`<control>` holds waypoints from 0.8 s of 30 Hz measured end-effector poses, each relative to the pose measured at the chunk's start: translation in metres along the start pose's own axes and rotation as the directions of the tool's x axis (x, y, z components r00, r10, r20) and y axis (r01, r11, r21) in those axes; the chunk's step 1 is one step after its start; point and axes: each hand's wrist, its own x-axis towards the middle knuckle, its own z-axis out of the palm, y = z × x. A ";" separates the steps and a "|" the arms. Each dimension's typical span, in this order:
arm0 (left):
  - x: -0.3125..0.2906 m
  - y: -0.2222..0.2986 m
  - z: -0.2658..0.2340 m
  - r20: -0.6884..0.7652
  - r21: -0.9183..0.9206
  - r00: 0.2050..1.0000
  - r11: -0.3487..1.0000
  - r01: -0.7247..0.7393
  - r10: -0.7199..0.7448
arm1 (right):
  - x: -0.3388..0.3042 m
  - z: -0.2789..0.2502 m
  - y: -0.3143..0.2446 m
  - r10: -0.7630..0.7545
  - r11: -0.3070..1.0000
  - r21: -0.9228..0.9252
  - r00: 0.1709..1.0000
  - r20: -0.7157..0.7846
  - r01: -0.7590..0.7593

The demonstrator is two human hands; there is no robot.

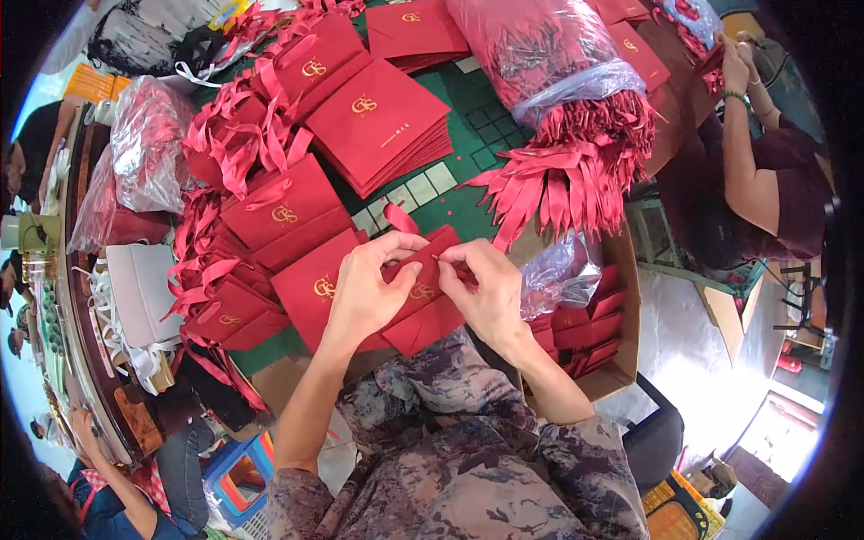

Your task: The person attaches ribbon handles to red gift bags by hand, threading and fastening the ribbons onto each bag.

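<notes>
A small red paper bag (pixel 421 317) with a gold emblem is held upright in front of me, near the table's front edge. My left hand (pixel 380 281) grips its left side, with the thumb on the front and the fingers at the opening. A loop of red ribbon (pixel 401 219) rises just beyond those fingers. At the bag's upper right edge my right hand (pixel 483 286) pinches with thumb and forefinger; a tiny pale tip shows there, too small to name. Behind the left wrist lies another red bag (pixel 310 286), partly covered by my arm.
Ribboned red bags (pixel 284 209) are heaped to the left, beside a stack of flat red bags (pixel 382 121) on the green tabletop (pixel 463 202). A plastic-wrapped ribbon bundle (pixel 567 99) lies far right. Right of my lap, a carton (pixel 621 333) holds red bags. A co-worker's arm (pixel 747 171) is at right.
</notes>
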 end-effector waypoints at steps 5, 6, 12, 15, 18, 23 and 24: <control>-0.001 -0.001 0.011 -0.009 0.136 1.000 0.990 -0.026 0.028 | 0.006 0.000 0.000 -0.164 0.973 -0.162 0.986 0.024 0.165; -0.001 -0.003 0.015 -0.044 0.212 0.998 0.977 -0.037 0.047 | 0.007 0.001 0.001 -0.222 0.956 -0.192 0.975 0.023 0.223; 0.002 -0.007 0.013 -0.075 0.175 0.997 0.985 -0.004 0.017 | 0.008 0.000 -0.006 0.105 0.986 0.127 0.993 0.054 -0.111; 0.003 -0.008 0.014 -0.047 0.203 0.994 0.975 -0.087 0.098 | 0.008 -0.004 -0.003 0.013 0.999 0.031 0.996 0.084 -0.016; 0.003 -0.010 0.016 -0.031 0.003 1.000 1.000 -0.004 0.004 | 0.012 -0.012 0.001 -0.127 0.991 -0.018 0.985 0.119 0.130; -0.003 -0.011 0.023 -0.088 0.081 0.995 0.996 -0.041 0.048 | 0.035 -0.041 -0.004 0.015 0.991 0.129 0.972 0.235 -0.046; -0.005 -0.009 0.027 -0.110 0.118 0.992 0.992 -0.055 0.068 | 0.042 -0.043 -0.002 0.012 0.990 0.132 0.950 0.311 -0.055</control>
